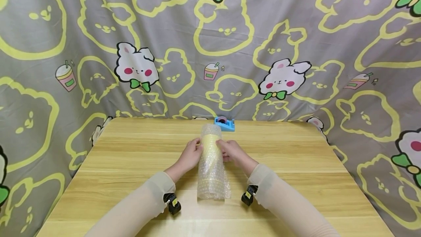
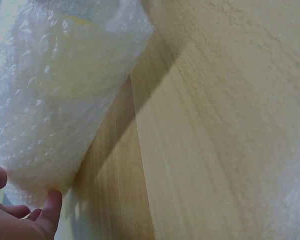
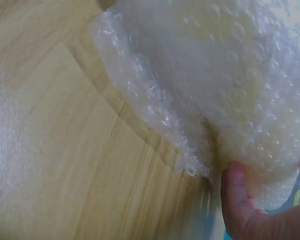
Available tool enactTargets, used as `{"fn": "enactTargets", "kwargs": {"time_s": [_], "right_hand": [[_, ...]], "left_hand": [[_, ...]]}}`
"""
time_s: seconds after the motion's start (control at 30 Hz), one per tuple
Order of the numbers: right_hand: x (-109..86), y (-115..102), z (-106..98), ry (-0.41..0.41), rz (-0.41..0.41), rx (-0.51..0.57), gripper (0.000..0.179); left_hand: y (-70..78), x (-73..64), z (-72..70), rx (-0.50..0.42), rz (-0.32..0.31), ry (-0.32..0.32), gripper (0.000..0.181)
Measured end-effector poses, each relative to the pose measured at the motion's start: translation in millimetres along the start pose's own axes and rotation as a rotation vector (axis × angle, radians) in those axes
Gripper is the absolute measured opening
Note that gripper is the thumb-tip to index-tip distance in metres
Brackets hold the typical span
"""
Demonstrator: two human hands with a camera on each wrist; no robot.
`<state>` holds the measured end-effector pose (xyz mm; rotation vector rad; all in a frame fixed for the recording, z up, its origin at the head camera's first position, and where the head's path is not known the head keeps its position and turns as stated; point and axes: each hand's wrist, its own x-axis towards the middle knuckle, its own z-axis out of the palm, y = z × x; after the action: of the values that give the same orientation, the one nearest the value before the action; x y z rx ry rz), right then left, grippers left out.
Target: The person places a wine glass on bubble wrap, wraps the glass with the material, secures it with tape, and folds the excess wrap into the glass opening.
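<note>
A long bundle of clear bubble wrap [image 1: 212, 167], rolled around something pale yellow inside, lies lengthwise in front of me in the head view. The left hand [image 1: 190, 154] grips its left side near the far end. From the other side the right hand [image 1: 234, 151] holds it, thumb on top. The left wrist view shows the thumb and fingers of the left hand [image 2: 27, 220] on the narrow end of the bubble wrap [image 2: 45, 125]. A loose flap [image 3: 155, 100] hangs along the right side, close to the right hand [image 3: 255, 215]. What is wrapped inside is mostly hidden.
A blue tape dispenser [image 1: 227, 124] with a roll of tape stands at the table's back edge, just beyond the bundle. The wooden table [image 1: 131, 164] meets a grey patterned curtain [image 1: 177, 94] at the back and sides.
</note>
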<state>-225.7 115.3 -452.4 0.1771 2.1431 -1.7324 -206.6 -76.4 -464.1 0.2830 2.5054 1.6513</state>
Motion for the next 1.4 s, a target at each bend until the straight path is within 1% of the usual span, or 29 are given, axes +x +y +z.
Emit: {"fn": "enactTargets", "kwargs": {"time_s": [0.1, 0.23, 0.37, 0.53, 0.67, 0.83, 1.07, 1.17, 1.23, 1.4], "right_hand": [[0.7, 0.9, 0.1, -0.009, -0.006, 0.019, 0.050], [2.4, 2.1, -1.3, -0.027, 0.011, 0.048, 0.047], [3.0, 2.9, -0.9, -0.013, 0.052, 0.065, 0.051], [3.5, 3.4, -0.2, 0.007, 0.082, 0.074, 0.051], [2.6, 2.4, -0.5, 0.015, 0.094, 0.073, 0.055], [0.2, 0.8, -0.5, 0.022, 0.083, 0.058, 0.057], [0.9, -0.9, 0.0, 0.020, 0.065, 0.058, 0.047], [1.2, -0.6, 0.1, 0.017, 0.061, 0.068, 0.042], [1.7, -0.3, 0.2, 0.019, 0.063, 0.077, 0.039], [3.6, 0.7, 0.0, 0.028, 0.086, 0.089, 0.036]], "left_hand": [[-1.6, 1.1, -0.1, 0.010, 0.002, -0.018, 0.053], [-2.5, 0.6, -0.9, 0.019, -0.025, -0.030, 0.054], [-3.1, -1.4, -1.0, -0.012, -0.051, -0.051, 0.056], [-4.0, -2.4, -0.4, -0.069, -0.061, -0.073, 0.058], [-4.9, -1.9, 0.5, -0.091, -0.062, -0.069, 0.057], [-5.6, -1.0, 1.5, -0.099, -0.055, -0.065, 0.057], [-3.3, -1.2, 1.2, -0.087, -0.078, -0.047, 0.052], [-3.7, -0.8, 1.1, -0.072, -0.064, -0.042, 0.050], [-3.4, -0.8, 0.8, -0.069, -0.057, -0.040, 0.050], [-2.6, -1.1, 0.1, -0.087, -0.066, -0.038, 0.051]]}}
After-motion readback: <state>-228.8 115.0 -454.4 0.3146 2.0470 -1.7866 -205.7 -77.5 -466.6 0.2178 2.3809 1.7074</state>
